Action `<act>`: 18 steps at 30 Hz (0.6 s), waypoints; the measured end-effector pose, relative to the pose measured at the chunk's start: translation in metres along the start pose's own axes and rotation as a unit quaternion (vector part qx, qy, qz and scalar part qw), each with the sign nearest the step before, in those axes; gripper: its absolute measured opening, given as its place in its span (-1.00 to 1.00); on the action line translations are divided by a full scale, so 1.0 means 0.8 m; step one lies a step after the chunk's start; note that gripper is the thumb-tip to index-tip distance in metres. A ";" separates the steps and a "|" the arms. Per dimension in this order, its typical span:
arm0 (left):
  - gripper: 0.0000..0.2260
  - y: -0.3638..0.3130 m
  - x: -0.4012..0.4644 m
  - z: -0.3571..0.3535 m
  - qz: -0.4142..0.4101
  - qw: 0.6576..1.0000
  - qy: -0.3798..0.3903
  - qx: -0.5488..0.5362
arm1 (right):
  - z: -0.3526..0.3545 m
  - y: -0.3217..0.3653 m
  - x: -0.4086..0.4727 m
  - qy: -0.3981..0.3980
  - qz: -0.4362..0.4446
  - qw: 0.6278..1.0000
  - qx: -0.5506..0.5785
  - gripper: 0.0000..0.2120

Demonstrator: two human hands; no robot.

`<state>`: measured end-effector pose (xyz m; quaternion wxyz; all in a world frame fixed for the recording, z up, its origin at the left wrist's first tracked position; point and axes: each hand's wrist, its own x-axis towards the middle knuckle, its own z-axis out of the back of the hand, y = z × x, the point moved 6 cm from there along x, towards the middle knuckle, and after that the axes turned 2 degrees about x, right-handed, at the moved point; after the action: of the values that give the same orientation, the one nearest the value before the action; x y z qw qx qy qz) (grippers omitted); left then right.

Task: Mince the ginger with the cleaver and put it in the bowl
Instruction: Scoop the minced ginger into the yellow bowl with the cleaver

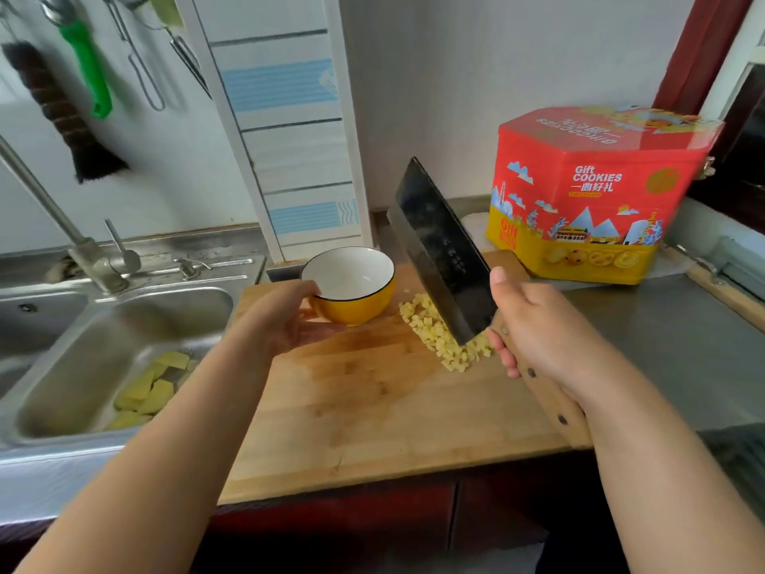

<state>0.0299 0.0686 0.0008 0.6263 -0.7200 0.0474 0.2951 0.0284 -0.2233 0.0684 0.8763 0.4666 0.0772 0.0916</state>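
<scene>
Currently the cleaver is gripped by its wooden handle in the right hand, blade tilted over the diced ginger near the cutting board's far edge. The yellow bowl beside it is held by the left hand's curled fingers.

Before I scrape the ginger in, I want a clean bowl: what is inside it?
The yellow bowl shows only a bare white inside, no ginger. The near inner wall is hidden behind its rim and the left hand.
</scene>
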 end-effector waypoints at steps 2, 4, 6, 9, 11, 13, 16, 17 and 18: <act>-0.62 0.008 -0.012 0.021 0.011 1.000 0.009 0.023 | -0.009 0.010 -0.006 0.006 0.023 0.999 -0.046 -0.34; -0.62 0.016 -0.022 0.039 0.014 0.999 0.019 0.035 | -0.020 0.021 -0.012 0.014 0.055 0.995 -0.082 -0.43; -0.63 0.023 -0.032 0.048 0.013 0.999 0.038 0.027 | -0.032 0.034 -0.019 0.020 0.102 0.988 -0.114 -0.59; -0.67 0.023 -0.039 0.069 -0.036 0.996 -0.015 0.076 | -0.048 0.048 -0.022 0.025 0.140 0.970 -0.197 -0.62; -0.76 0.007 -0.050 0.104 -0.153 0.969 -0.181 0.069 | -0.057 0.053 -0.021 0.007 0.159 0.956 -0.248 -0.59; -0.78 -0.013 -0.084 0.139 -0.304 0.883 -0.356 0.041 | -0.066 0.056 -0.020 -0.020 0.181 0.942 -0.281 -0.64; -0.72 -0.049 -0.136 0.109 -0.496 0.770 -0.354 0.189 | -0.079 0.061 -0.019 -0.024 0.196 0.931 -0.307 -0.67; -0.69 -0.056 -0.143 0.078 -0.541 0.727 -0.301 0.296 | -0.083 0.065 -0.020 -0.020 0.201 0.927 -0.315 -0.67; -0.64 -0.056 -0.144 0.043 -0.558 0.675 -0.244 0.416 | -0.087 0.068 -0.020 -0.017 0.207 0.926 -0.316 -0.66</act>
<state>-0.0576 0.0751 0.0942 0.8987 -0.1801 -0.3998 0.0064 -0.0074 -0.1411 0.0761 0.9410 0.1729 -0.0684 0.2827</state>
